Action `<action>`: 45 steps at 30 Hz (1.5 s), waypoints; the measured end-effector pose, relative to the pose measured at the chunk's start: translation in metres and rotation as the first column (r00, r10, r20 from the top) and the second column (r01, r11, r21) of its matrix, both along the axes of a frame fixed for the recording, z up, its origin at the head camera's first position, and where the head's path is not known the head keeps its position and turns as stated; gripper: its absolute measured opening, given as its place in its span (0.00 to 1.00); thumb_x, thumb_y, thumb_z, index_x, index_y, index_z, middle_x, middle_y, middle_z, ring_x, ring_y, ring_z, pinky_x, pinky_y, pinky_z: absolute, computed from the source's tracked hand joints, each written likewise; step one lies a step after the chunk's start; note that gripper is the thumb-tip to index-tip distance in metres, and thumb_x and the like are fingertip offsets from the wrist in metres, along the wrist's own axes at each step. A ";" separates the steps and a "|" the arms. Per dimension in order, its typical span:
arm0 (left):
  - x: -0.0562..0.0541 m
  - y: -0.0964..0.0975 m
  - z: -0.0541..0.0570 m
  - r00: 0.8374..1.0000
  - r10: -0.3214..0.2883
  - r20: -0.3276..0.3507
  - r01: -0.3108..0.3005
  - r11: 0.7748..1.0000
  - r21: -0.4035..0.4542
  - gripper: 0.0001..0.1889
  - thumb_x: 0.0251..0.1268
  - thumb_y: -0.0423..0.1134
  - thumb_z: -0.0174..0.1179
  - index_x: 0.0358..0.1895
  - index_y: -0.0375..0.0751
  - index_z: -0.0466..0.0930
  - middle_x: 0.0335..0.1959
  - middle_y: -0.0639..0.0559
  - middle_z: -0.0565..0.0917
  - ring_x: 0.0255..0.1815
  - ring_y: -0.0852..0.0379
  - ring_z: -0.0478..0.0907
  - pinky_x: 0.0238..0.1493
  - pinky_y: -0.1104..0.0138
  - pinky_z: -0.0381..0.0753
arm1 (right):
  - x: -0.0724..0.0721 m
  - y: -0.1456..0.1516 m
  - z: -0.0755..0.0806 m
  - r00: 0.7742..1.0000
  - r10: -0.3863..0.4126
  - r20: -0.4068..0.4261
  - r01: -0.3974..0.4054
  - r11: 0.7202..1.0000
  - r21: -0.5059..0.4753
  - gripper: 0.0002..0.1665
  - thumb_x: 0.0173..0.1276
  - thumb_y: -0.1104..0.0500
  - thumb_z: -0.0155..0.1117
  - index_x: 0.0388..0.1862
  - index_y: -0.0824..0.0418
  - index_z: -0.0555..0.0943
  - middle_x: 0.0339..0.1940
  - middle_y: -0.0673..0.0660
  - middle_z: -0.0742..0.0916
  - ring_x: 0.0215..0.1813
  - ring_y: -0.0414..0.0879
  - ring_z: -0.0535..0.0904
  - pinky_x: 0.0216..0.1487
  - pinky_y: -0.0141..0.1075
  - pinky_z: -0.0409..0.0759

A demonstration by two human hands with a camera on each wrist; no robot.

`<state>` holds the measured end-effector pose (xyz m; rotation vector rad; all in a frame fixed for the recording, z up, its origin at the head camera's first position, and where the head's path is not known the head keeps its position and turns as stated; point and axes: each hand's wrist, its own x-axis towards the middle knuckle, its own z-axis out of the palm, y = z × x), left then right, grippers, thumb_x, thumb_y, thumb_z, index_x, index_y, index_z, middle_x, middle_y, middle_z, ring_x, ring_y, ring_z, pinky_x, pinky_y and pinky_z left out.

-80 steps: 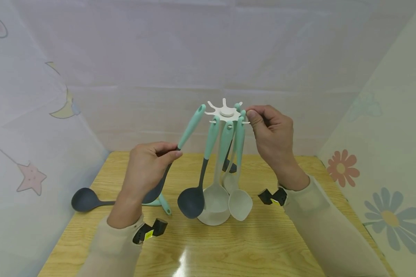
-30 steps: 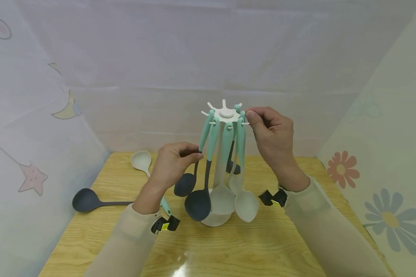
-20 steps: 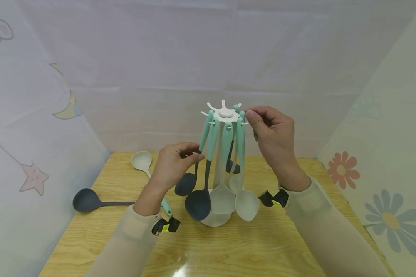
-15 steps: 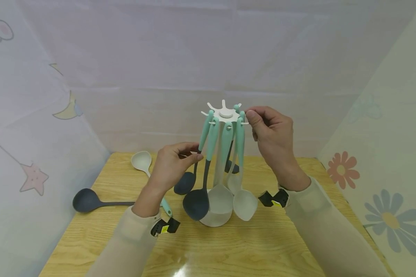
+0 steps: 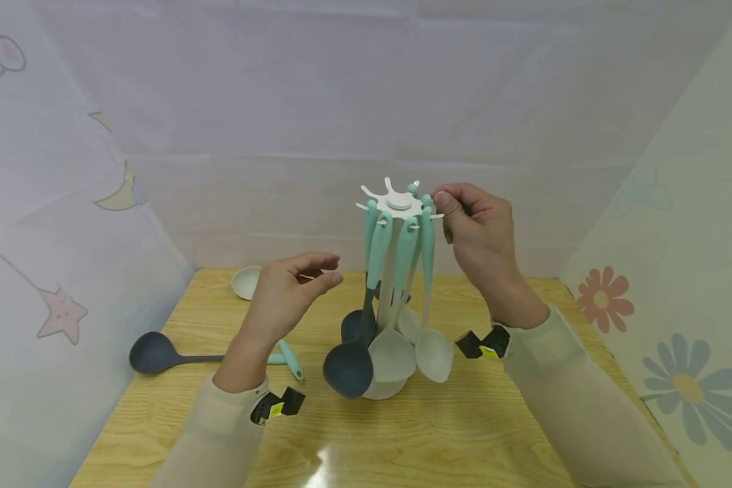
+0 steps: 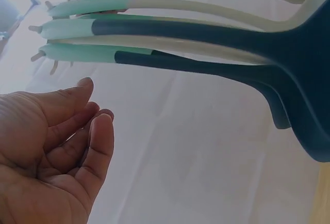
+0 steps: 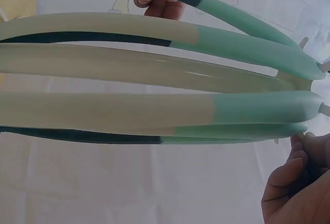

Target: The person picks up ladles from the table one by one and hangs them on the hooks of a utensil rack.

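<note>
A white carousel utensil rack (image 5: pixel 398 200) stands upright with several green-handled kitchen tools on its hooks. At its left hangs a dark ladle (image 5: pixel 369 234), partly behind another dark ladle (image 5: pixel 348 369) in front. Pale spoon-shaped tools, one a pale spoon (image 5: pixel 434 356), hang at the front and right. My left hand (image 5: pixel 280 291) is apart from the rack on its left, fingers loosely bent around nothing, as the left wrist view confirms. My right hand (image 5: pixel 484 234) pinches the rack's right edge by a hook, beside the handle tops; its fingertips (image 7: pixel 299 140) show there.
A dark ladle (image 5: pixel 152 352) lies on the wooden table (image 5: pixel 463 434) at the left. Beyond my left forearm is a pale ladle (image 5: pixel 246 281), its green handle end (image 5: pixel 291 359) showing nearer. Pale patterned sheets wall the table at back and sides.
My left hand brought a dark ladle to the rack's left, then let go and drew back left. The ladle now hangs, and the rack has turned slightly. My right hand stays at the rack.
</note>
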<state>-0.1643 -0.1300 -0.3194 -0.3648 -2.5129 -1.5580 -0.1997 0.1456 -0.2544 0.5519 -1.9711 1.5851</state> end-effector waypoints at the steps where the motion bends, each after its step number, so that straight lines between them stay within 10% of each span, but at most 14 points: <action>1: 0.001 -0.001 0.000 1.000 0.002 0.000 -0.002 1.000 0.001 0.17 0.71 0.45 0.72 0.61 0.52 0.89 0.56 0.55 0.90 0.51 0.54 0.85 0.50 0.57 0.87 | -0.001 0.000 0.001 1.000 0.004 0.008 -0.004 1.000 -0.005 0.13 0.81 0.64 0.61 0.44 0.75 0.86 0.26 0.40 0.83 0.21 0.39 0.67 0.25 0.29 0.68; 17: 0.004 0.006 0.001 1.000 -0.023 0.018 0.022 0.999 0.035 0.15 0.71 0.44 0.71 0.59 0.50 0.90 0.54 0.54 0.90 0.48 0.53 0.85 0.47 0.57 0.86 | -0.008 0.006 0.008 0.980 0.111 0.167 -0.104 0.993 -0.049 0.10 0.83 0.61 0.59 0.41 0.59 0.86 0.28 0.43 0.84 0.27 0.41 0.71 0.30 0.31 0.73; 33: -0.003 0.048 -0.004 0.989 -0.114 -0.091 0.117 0.993 0.029 0.11 0.76 0.41 0.66 0.55 0.45 0.90 0.45 0.52 0.92 0.38 0.57 0.86 0.40 0.64 0.88 | -0.009 0.004 0.006 0.978 0.145 0.147 -0.122 0.980 -0.156 0.09 0.80 0.61 0.64 0.39 0.58 0.89 0.24 0.46 0.84 0.23 0.41 0.68 0.26 0.30 0.72; 45: -0.005 0.045 -0.004 0.988 -0.113 -0.107 0.118 0.992 0.046 0.08 0.77 0.39 0.65 0.52 0.44 0.90 0.43 0.51 0.92 0.38 0.49 0.87 0.38 0.65 0.87 | 0.000 0.005 0.003 0.998 -0.045 0.034 0.048 0.994 -0.094 0.12 0.76 0.58 0.70 0.46 0.67 0.90 0.30 0.45 0.87 0.23 0.42 0.70 0.23 0.29 0.71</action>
